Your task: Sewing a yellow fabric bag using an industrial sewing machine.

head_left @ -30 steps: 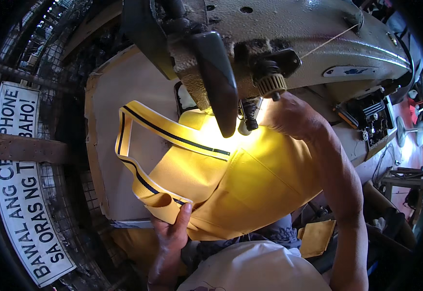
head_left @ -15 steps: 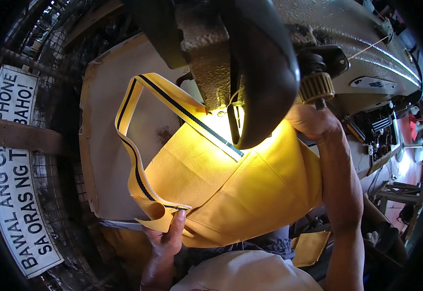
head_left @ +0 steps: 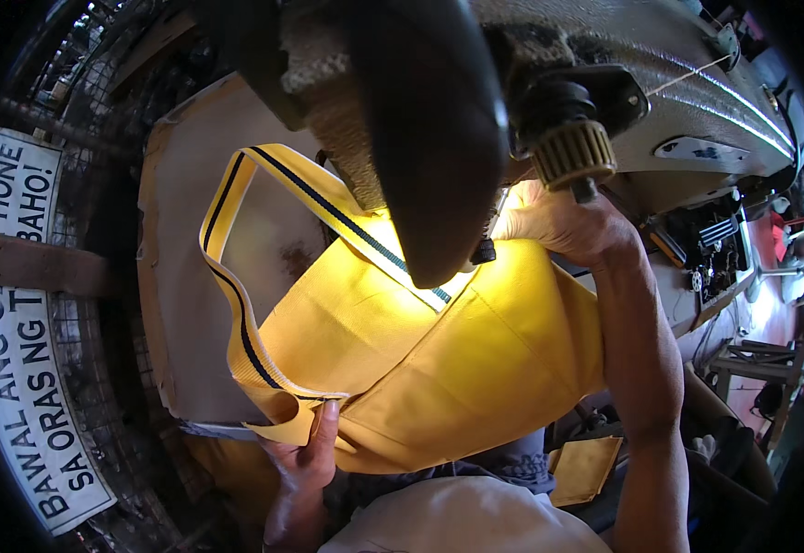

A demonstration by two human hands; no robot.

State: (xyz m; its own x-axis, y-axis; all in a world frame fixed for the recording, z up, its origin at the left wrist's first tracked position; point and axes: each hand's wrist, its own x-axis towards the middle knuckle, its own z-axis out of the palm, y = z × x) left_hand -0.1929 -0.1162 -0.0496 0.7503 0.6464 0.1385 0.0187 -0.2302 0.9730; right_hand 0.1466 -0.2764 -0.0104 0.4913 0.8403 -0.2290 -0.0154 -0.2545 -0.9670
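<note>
While the yellow bag [head_left: 457, 369] lies under the sewing machine head [head_left: 439, 120] on the table [head_left: 190, 276] | left hand [head_left: 305, 461] pinches the striped strap [head_left: 245, 350] at the bag's near corner, keeping it flat | right hand [head_left: 558, 226] presses fabric beside the needle, steadying the seam.

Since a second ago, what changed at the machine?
The view closed in on the machine head, which now covers more of the bag. The left hand still pinches the strap at the bag's near corner; the right hand stays by the needle. Nothing let go.
</note>
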